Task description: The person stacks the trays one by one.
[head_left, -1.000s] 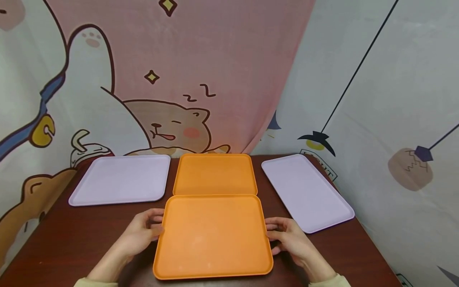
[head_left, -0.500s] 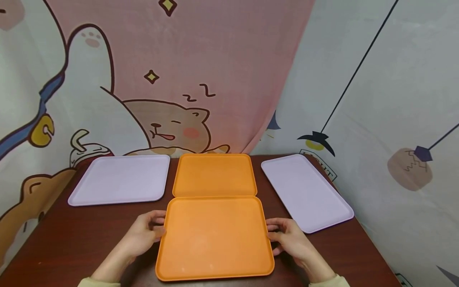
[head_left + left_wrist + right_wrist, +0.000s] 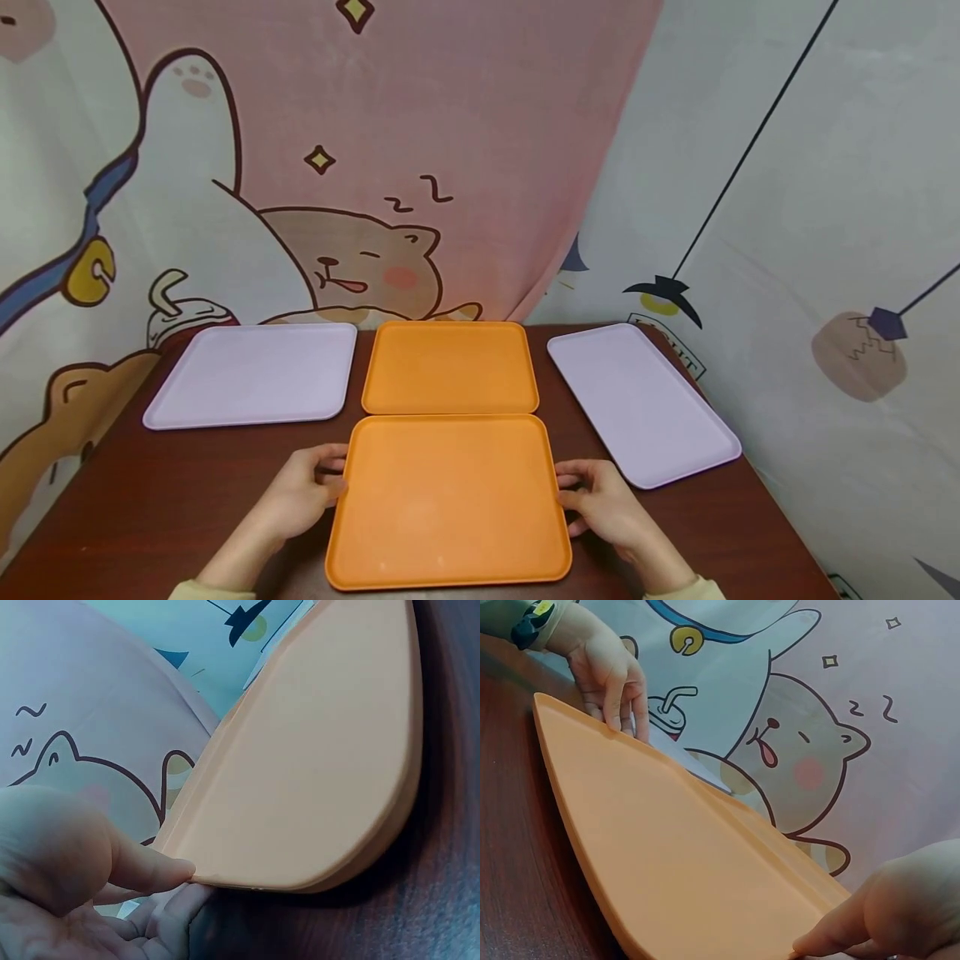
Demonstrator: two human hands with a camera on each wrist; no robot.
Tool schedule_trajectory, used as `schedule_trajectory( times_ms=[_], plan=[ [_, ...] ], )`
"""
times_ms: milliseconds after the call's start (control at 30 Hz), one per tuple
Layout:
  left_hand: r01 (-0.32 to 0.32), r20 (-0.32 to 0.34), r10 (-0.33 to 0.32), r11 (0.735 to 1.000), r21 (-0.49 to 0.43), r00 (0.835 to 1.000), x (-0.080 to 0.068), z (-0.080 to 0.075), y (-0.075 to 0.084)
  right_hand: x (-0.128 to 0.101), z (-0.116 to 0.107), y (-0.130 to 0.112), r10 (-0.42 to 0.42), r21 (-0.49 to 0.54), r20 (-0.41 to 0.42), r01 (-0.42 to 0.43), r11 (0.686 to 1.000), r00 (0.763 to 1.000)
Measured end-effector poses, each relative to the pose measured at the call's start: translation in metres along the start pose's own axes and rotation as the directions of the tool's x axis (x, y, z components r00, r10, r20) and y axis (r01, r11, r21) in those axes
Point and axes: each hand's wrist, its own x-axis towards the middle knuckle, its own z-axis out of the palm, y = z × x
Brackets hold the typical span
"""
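Note:
An orange rectangular tray [image 3: 448,500] lies level at the front middle of the head view, its long side towards me. My left hand [image 3: 302,493] pinches its left rim, thumb on top and fingers underneath, as the left wrist view shows. On the opposite short side, my right hand [image 3: 603,508] holds the right rim, thumb on the edge [image 3: 802,946]; its other fingers are mostly hidden in the right wrist view. Directly beyond stands a second orange tray [image 3: 450,367], its near edge meeting the front tray's far edge.
A pale lilac tray [image 3: 255,375] lies at the back left, and another lilac tray [image 3: 641,404] sits turned at an angle on the right. All rest on a dark reddish-brown table [image 3: 150,500]. Cartoon-printed cloth [image 3: 480,167] hangs behind and along the right side.
The front orange tray has slid slightly towards me and a touch to the right, both hands moving with it. More of the back orange tray's near edge shows. The lilac trays stay put.

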Motion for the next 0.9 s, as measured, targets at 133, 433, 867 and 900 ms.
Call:
schedule_trajectory(
  times_ms=[133,433,867,900],
  plan=[
    [-0.004,0.001,0.004,1.000,0.010,1.000,0.0000,-0.0002,0.0010,0.0002,0.0012,-0.0020,0.001,-0.017,-0.002,-0.001,1.000,1.000],
    [-0.020,0.008,0.020,1.000,0.002,1.000,0.0003,-0.0003,0.0008,0.0010,0.0046,-0.0024,-0.017,-0.053,-0.010,0.016,0.998,1.000],
    [-0.011,0.018,0.010,1.000,0.008,1.000,0.0043,-0.0014,-0.0039,0.0009,0.0048,-0.0026,-0.004,-0.066,-0.009,0.003,0.998,1.000],
    [-0.010,0.025,0.009,1.000,0.002,1.000,0.0044,-0.0023,-0.0044,0.0008,0.0047,-0.0025,-0.002,-0.066,-0.007,0.001,0.998,1.000]
  ],
)
